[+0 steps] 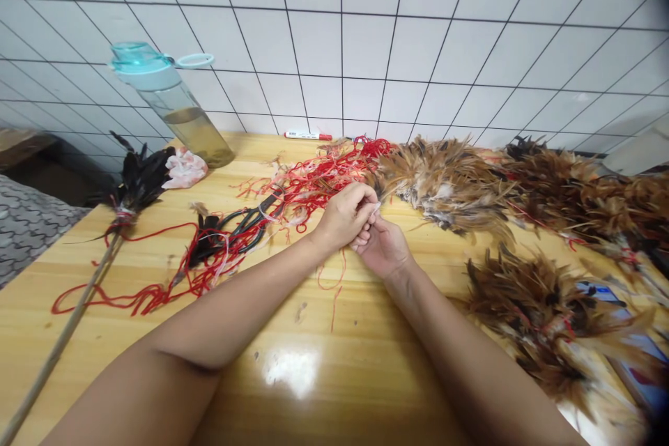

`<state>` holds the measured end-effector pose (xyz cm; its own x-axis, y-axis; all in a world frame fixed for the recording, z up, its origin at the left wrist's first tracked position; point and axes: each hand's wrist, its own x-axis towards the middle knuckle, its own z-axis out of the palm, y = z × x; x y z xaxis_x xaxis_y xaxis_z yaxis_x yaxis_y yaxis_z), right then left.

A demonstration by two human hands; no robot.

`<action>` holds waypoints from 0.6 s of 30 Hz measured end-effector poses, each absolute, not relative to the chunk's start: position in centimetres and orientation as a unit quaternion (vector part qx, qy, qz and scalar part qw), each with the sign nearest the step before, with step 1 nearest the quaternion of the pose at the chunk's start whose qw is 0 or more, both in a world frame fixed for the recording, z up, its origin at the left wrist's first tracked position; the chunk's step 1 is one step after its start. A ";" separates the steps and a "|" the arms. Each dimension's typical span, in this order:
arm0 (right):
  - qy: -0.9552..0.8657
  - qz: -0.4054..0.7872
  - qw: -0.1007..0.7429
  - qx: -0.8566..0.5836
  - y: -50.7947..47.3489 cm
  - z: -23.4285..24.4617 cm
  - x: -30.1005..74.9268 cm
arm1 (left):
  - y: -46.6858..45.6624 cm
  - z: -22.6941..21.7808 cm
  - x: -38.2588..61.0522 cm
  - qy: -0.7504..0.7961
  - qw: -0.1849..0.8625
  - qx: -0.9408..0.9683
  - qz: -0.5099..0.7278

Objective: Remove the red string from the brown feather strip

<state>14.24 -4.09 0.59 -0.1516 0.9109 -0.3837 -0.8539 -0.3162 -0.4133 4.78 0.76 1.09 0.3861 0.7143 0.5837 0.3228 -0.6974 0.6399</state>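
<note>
My left hand (345,216) and my right hand (384,247) meet at the middle of the wooden table (293,369), fingers pinched together on a small pale piece, too small to name. A thin red thread (337,289) trails from under them toward me. Just beyond the hands lies a tangle of red string (318,178) and a long band of brown feathers (449,181). Black scissors (251,223) lie left of my left hand among the string.
A stick with black feathers bound at its top (125,202) lies at the left. A clear bottle with a teal lid (178,108) stands by the tiled wall, a pink rag (185,168) beside it. A red marker (308,135) lies at the wall. More brown feather bundles (538,306) lie right.
</note>
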 end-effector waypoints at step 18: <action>-0.063 0.767 0.547 -0.330 -4.1 0.6 13.9 | 1.3 0.7 4.4 0.319 0.415 0.745 0.413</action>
<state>13.88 -4.09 0.59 -0.1843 0.8806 -0.4365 -0.7975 -0.3935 -0.4573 4.42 1.26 0.69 0.4557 0.8182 0.3504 0.1325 -0.4517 0.8823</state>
